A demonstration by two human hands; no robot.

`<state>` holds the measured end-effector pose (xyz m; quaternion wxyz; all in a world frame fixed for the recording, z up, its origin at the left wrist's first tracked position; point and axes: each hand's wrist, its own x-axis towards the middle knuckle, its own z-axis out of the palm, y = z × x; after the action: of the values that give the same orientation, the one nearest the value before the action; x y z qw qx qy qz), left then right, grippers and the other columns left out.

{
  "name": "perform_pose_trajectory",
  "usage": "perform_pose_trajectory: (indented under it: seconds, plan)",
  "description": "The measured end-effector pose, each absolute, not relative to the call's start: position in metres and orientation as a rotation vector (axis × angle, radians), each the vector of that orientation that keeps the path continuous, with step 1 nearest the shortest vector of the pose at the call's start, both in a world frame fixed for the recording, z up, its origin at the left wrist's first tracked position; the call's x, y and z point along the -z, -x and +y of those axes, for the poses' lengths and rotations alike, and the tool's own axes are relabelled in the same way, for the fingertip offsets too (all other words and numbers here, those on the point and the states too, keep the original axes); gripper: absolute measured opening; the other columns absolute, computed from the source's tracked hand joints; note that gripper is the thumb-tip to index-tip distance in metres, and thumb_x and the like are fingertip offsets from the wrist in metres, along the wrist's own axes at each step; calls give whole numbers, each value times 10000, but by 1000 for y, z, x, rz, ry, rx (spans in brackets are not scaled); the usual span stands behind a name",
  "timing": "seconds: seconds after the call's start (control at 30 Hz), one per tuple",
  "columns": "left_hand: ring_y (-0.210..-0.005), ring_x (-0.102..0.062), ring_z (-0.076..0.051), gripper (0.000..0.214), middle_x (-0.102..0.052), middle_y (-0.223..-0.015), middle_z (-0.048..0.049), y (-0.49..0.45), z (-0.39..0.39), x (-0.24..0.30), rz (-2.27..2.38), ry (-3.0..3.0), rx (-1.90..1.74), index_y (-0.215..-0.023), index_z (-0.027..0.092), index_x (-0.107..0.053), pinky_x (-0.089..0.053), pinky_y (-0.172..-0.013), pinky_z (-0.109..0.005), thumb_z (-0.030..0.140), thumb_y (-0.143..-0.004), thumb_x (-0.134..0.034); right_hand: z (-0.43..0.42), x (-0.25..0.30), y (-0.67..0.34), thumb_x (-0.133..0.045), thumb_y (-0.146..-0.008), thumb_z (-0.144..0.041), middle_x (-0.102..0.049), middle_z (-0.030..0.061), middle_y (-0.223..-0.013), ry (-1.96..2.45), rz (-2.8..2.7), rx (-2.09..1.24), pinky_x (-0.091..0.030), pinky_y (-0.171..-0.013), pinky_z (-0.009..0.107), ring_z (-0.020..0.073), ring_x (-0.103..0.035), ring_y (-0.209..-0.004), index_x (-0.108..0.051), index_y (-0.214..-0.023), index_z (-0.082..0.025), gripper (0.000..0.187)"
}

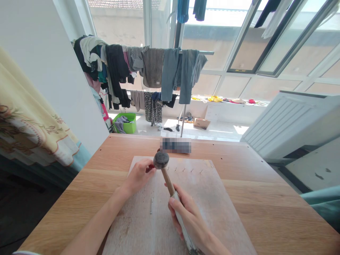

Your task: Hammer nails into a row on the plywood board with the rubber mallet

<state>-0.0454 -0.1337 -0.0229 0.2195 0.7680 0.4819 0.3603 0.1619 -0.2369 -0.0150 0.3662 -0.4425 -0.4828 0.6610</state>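
Note:
My right hand (187, 214) is wrapped round the wooden handle of a hammer (166, 175), whose dark round head hovers over the far part of a pale wooden board (212, 198). My left hand (139, 174) rests on the board just left of the hammer head, fingers pinched together on something small and red that I cannot make out. A row of several nails (187, 170) stands in the board to the right of the hammer head. One loose nail (151, 205) lies flat on the board near my left forearm.
The board lies on a wooden table (265, 198). Beyond it a rack of hanging clothes (148, 71) stands before large windows, with a green basket (126, 123) on the floor. A white radiator-like unit (289, 120) is at right, a patterned curtain (29, 120) at left.

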Motion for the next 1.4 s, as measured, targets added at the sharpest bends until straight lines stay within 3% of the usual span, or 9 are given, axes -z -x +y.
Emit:
perform_pose_trajectory:
  seconds: [0.2, 0.3, 0.4, 0.5, 1.03, 1.13, 1.3, 1.4]
  plan:
    - [-705, -550, -144, 135, -632, -754, -4, 47, -132, 22, 1308, -2099, -1021, -800, 173, -665, -461, -660, -245, 113, -828, -547, -237, 16, -163, -496, -979, -390, -485, -101, -673, 1154, -1311, -1685, -331, -281, 125, 25, -386, -329, -508, -1325, -190, 400]
    - [-798, -589, -175, 132, -662, -861, -36, 47, -131, 20, 1318, -2070, -1012, -823, 188, -712, -484, -684, -257, 183, -856, -585, -238, 17, -163, -485, -988, -368, -486, -100, -682, 1158, -1324, -1678, -326, -284, 119, 20, -392, -329, -504, -1330, -192, 385]
    - [-967, -602, -214, 134, -662, -1038, -61, 48, -130, 20, 1349, -2081, -1019, -841, 218, -765, -510, -847, -314, 238, -862, -633, -239, 17, -163, -481, -993, -355, -489, -101, -678, 1165, -1351, -1680, -332, -280, 124, 24, -390, -329, -517, -1310, -194, 357]
    - [-1011, -597, -223, 113, -648, -1056, -62, 49, -128, 23, 1378, -2113, -1040, -842, 226, -780, -487, -964, -359, 233, -851, -668, -239, 16, -162, -480, -999, -357, -481, -106, -655, 1151, -1382, -1669, -323, -284, 122, 23, -388, -325, -534, -1291, -190, 341]
    - [-1037, -617, -230, 120, -666, -1090, -61, 50, -128, 26, 1322, -2077, -1025, -871, 223, -768, -495, -957, -358, 286, -881, -667, -238, 12, -164, -479, -990, -386, -471, -100, -683, 1140, -1375, -1707, -321, -282, 127, 15, -366, -317, -529, -1328, -189, 394]
    - [-1077, -617, -232, 107, -651, -1141, -61, 51, -126, 29, 1285, -2089, -994, -922, 215, -744, -488, -990, -366, 218, -868, -652, -239, 13, -165, -486, -984, -386, -478, -96, -695, 1147, -1351, -1695, -330, -286, 127, 15, -371, -324, -517, -1353, -190, 419]
    - [-1150, -592, -225, 332, -591, -1241, -75, 54, -144, 8, 1277, -2287, -908, -1152, 207, -625, -492, -1016, -366, 94, -840, -611, -242, 12, -168, -510, -967, -451, -477, -95, -694, 1111, -1276, -1694, -342, -282, 132, 26, -391, -336, -478, -1395, -186, 504]
    - [-1087, -608, -233, 308, -618, -1176, -82, 52, -175, -13, 1249, -2647, -639, -1113, 195, -617, -505, -981, -387, 31, -862, -552, -242, 12, -170, -525, -956, -484, -484, -92, -702, 1109, -1213, -1682, -360, -283, 139, 31, -397, -341, -453, -1410, -188, 546]
